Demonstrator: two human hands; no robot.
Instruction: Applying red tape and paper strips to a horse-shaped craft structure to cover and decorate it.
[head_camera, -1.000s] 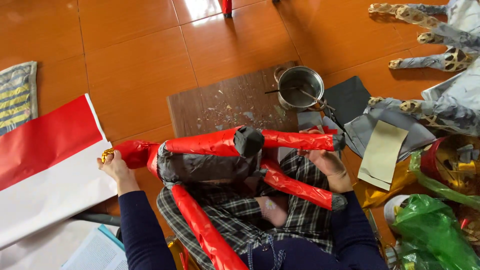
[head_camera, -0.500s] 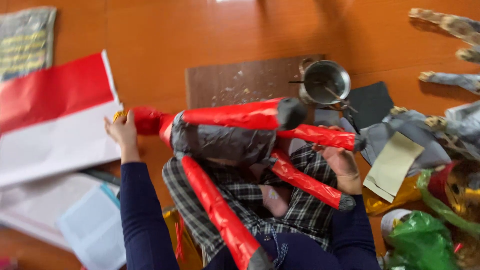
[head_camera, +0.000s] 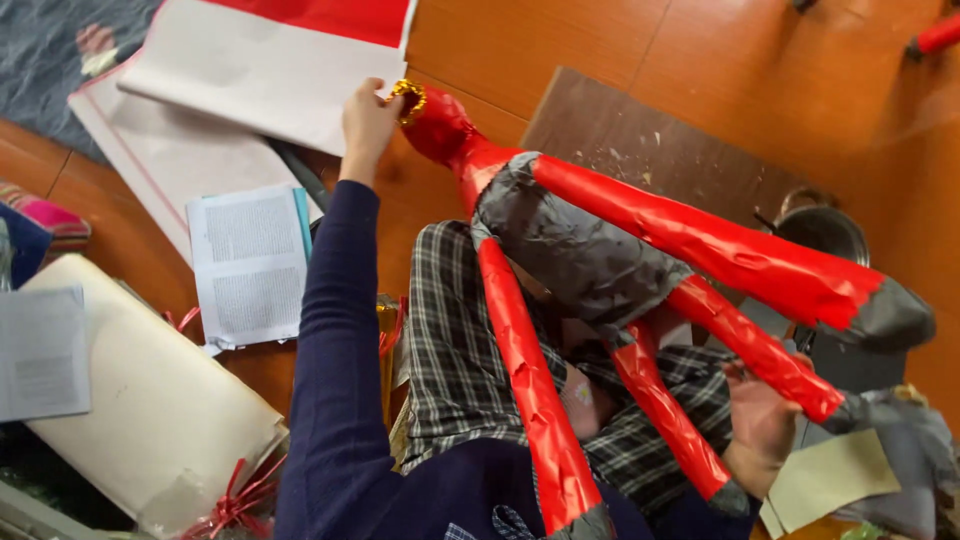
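I hold a papier-mâché figure (head_camera: 580, 250) over my lap; it has a grey body and several long limbs wrapped in red foil. My left hand (head_camera: 368, 125) reaches forward and grips its red head end at a small gold ornament (head_camera: 405, 95), right beside the edge of a large red-and-white paper sheet (head_camera: 280, 70). Low at the right, my right hand (head_camera: 760, 425) closes around one red limb (head_camera: 755, 350) from below. Checked trousers (head_camera: 455, 370) show beneath the figure.
An open printed booklet (head_camera: 250, 260) and a cream paper roll (head_camera: 150, 420) tied with red ribbon lie on the orange floor at the left. A brown board (head_camera: 650, 150) and a metal pot (head_camera: 820, 230) sit beyond the figure. Grey paper scraps (head_camera: 900, 450) are at the right.
The view has swung left and closer. The figure now points up and left, and my left hand with the head end has moved up against the red-and-white sheet.
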